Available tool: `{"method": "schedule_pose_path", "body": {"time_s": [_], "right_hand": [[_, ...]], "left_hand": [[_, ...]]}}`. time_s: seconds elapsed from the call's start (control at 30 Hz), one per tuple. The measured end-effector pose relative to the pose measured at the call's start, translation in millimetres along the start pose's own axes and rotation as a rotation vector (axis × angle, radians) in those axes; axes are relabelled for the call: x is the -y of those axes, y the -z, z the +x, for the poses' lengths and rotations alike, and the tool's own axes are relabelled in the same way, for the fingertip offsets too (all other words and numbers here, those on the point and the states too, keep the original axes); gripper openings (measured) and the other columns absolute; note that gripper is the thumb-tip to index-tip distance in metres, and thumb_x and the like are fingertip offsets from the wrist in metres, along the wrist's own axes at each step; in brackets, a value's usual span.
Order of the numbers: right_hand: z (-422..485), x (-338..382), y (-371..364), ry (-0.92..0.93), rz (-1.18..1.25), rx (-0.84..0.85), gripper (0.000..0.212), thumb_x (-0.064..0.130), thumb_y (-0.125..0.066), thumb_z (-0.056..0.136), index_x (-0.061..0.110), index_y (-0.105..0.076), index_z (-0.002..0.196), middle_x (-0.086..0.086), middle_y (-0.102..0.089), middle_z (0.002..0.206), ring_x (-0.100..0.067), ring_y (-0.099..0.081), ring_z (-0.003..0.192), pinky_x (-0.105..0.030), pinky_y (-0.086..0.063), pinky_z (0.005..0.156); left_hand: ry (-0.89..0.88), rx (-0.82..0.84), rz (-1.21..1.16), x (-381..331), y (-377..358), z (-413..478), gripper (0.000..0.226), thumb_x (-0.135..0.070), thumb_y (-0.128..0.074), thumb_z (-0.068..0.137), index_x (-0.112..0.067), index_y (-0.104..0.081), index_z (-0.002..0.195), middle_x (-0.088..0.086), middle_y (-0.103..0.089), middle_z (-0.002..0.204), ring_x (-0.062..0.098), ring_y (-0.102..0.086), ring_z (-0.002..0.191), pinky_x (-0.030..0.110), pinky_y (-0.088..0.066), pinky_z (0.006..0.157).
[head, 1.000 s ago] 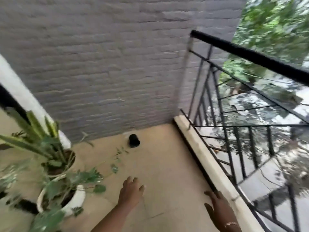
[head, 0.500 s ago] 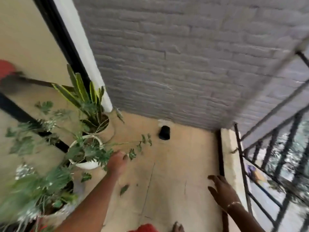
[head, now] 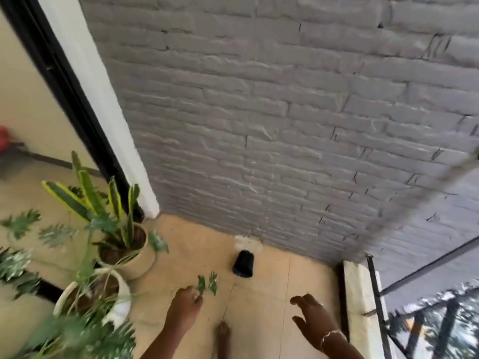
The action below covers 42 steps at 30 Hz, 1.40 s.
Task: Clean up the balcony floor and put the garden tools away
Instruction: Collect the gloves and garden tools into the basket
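A small black pot (head: pixel 243 263) lies tipped over on the tan balcony floor (head: pixel 272 301), close to the grey brick wall. A pale patch of spilled debris (head: pixel 247 242) sits just behind it at the wall's foot. My left hand (head: pixel 184 305) reaches forward low over the floor, its fingers loosely curled and touching a trailing green sprig (head: pixel 207 282); whether it pinches the sprig is unclear. My right hand (head: pixel 315 321) hovers over the floor with fingers spread, holding nothing. No garden tools are in view.
Two potted plants stand at the left, a snake plant in a tan pot (head: pixel 134 252) and a leafy plant in a white pot (head: pixel 116 299). A black metal railing (head: pixel 375 294) on a pale kerb (head: pixel 359 301) bounds the right side. My bare foot (head: pixel 223 338) is below.
The view has swung left and down, away from the railing. Both hands have reached further forward, and my left hand has come up to the trailing sprig.
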State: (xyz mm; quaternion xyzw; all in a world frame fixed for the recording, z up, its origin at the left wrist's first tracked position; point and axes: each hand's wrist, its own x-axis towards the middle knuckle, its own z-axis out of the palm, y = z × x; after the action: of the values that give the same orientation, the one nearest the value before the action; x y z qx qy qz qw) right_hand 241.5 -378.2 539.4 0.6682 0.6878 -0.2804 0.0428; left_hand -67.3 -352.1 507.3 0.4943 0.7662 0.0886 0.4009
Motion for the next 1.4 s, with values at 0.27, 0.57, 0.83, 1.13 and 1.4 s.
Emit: {"method": "schedule_pose_path", "body": {"time_s": [0.27,0.57,0.83,1.13,1.4], "right_hand": [[138,3,75,-0.111,0.059,-0.018,0.039,0.031,-0.049,0.092,0.032,-0.043,0.131,0.011,-0.041,0.117,-0.013,-0.050,0.118,-0.024,-0.041,0.093],[233,-4,116,-0.082,0.034,0.057,0.038,0.027,-0.047,0.094,0.026,-0.042,0.132,0.001,-0.043,0.130,-0.017,-0.050,0.118,-0.025,-0.042,0.093],[328,0,130,0.001,-0.094,0.215,0.038,0.027,-0.048,0.095,0.022,-0.044,0.132,-0.004,-0.045,0.131,-0.022,-0.053,0.114,-0.026,-0.041,0.092],[446,12,14,0.042,-0.174,0.431,0.034,0.022,-0.052,0.092,0.016,-0.051,0.126,-0.010,-0.050,0.122,-0.027,-0.056,0.109,-0.034,-0.045,0.091],[537,-24,-187,0.001,-0.379,0.543,0.038,0.021,-0.045,0.094,0.015,-0.041,0.131,-0.010,-0.043,0.130,-0.026,-0.044,0.119,-0.035,-0.041,0.093]], "left_hand": [[-0.116,0.121,0.118,-99,42,148,0.010,-0.033,-0.050,0.094,-0.025,-0.045,0.098,0.004,-0.054,0.122,0.015,-0.056,0.111,0.018,-0.040,0.089],[-0.141,0.174,0.138,-163,37,228,0.026,-0.030,-0.051,0.095,-0.013,-0.058,0.115,0.004,-0.060,0.121,0.016,-0.057,0.109,0.020,-0.041,0.083],[0.036,0.114,-0.055,-166,27,261,0.027,-0.021,-0.051,0.096,-0.004,-0.062,0.113,0.011,-0.062,0.121,0.024,-0.055,0.114,0.023,-0.037,0.086],[0.335,0.187,-0.308,-105,-79,335,0.030,-0.024,-0.051,0.095,-0.006,-0.062,0.116,0.012,-0.063,0.121,0.026,-0.055,0.115,0.025,-0.038,0.085],[0.572,0.201,-0.415,-24,-227,405,0.032,-0.019,-0.043,0.100,-0.006,-0.057,0.125,0.010,-0.057,0.128,0.024,-0.052,0.118,0.018,-0.032,0.076]]}}
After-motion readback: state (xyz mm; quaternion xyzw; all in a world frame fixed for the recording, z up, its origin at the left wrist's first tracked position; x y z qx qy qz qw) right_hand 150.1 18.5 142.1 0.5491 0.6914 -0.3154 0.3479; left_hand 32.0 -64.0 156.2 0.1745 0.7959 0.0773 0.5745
